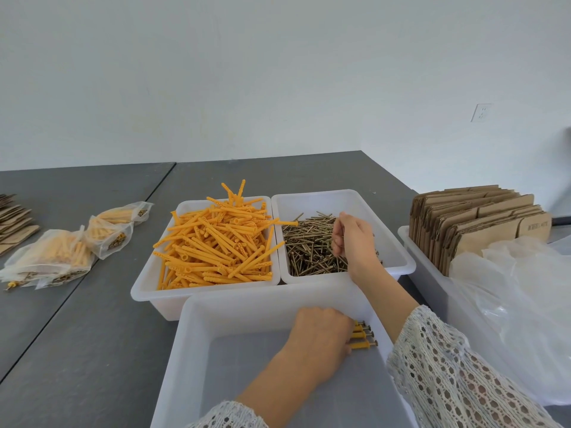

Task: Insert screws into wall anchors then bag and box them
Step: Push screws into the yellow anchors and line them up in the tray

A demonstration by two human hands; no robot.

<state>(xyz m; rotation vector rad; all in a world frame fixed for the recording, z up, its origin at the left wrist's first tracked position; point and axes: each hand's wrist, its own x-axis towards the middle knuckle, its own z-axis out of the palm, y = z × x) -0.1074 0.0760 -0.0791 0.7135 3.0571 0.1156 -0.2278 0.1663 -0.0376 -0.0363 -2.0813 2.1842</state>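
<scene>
My left hand (321, 333) is inside the near white bin (197, 341) and grips a bundle of yellow anchors with screws (364, 336) whose heads stick out to its right. My right hand (353, 239) hovers over the screw bin (398, 239), its fingers curled round several brass screws (309, 245) lifted from the pile. To the left, another white bin (145, 282) is heaped with loose yellow wall anchors (216, 245).
Filled plastic bags of anchors and screws (58, 257) lie on the grey table at left, beside flat cardboard pieces (15, 223). At right a white bin (432, 267) holds folded cardboard boxes (475, 220) and loose clear plastic bags (519, 304).
</scene>
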